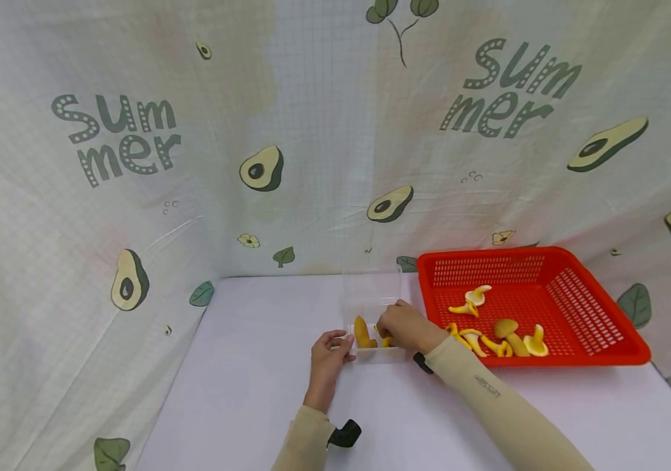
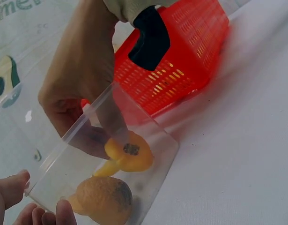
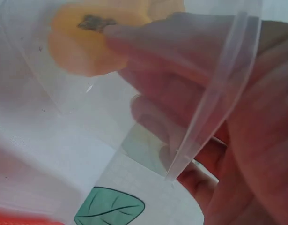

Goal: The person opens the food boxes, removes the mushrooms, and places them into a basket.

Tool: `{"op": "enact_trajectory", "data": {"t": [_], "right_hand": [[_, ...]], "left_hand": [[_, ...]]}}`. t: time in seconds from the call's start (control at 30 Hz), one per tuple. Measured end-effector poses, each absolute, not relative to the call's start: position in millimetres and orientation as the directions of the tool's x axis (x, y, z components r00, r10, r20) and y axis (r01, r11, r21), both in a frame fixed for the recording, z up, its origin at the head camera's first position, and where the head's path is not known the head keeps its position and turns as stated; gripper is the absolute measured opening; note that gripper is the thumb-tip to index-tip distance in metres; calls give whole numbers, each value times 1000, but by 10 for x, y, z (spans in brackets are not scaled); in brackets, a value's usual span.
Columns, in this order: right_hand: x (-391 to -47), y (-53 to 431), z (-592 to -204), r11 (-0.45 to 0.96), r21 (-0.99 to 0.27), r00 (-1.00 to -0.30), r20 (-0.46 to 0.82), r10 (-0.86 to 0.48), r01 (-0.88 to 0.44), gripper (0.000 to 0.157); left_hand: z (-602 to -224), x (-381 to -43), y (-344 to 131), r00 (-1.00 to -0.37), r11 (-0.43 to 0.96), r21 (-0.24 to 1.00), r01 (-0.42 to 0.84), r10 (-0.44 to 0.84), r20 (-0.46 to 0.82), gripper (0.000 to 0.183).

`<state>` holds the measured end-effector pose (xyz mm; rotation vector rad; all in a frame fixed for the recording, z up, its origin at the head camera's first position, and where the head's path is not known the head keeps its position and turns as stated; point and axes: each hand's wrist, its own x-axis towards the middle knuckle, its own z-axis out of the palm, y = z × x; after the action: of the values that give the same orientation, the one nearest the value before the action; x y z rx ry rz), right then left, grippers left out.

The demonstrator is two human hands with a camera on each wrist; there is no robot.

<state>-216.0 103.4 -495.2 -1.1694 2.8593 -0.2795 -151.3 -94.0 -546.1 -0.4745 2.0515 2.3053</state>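
A clear plastic box [image 1: 379, 356] with its lid [image 1: 370, 284] raised at the back sits on the table. My left hand [image 1: 328, 360] holds the box's left side, thumb and fingers at the rim in the left wrist view. Reaching in from above, my right hand [image 1: 408, 326] pinches a yellow mushroom [image 2: 139, 157] with a dark patch on it, seen through the wall. Beside that one in the box is a larger orange-brown mushroom [image 2: 99, 197]. In the right wrist view, the thumb and fingers show behind the clear wall, against the yellow mushroom [image 3: 78, 51].
A red slotted basket [image 1: 600, 314] stands to the right of the box. Several yellow and brown mushrooms [image 1: 506, 328] lie in it, mostly along its near side. Behind the white table [image 1: 241, 392] hangs a printed cloth [image 1: 323, 118] with avocados.
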Motion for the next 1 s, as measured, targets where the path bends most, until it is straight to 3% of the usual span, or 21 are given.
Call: {"op": "enact_trajectory", "data": {"t": [0.23,0.53,1.0], "right_hand": [[-2112,1019,-4902,725,-192,-746,68,-663,-662,11],[-1892,1194,-4783,689,-188,-707,320,-631,-700,16],[-1687,1592,-4649,736,-164,-696,507,-508,-657,28]], "left_hand": [[-5410,-1484,-924,-949,-131,965,-229,-192,-251,36],[-5455,-1500,-930,-946,-128,964,-233,-200,-255,33],[-5454,-1499,-928,-950,-127,967,-221,-195,-243,35]]}}
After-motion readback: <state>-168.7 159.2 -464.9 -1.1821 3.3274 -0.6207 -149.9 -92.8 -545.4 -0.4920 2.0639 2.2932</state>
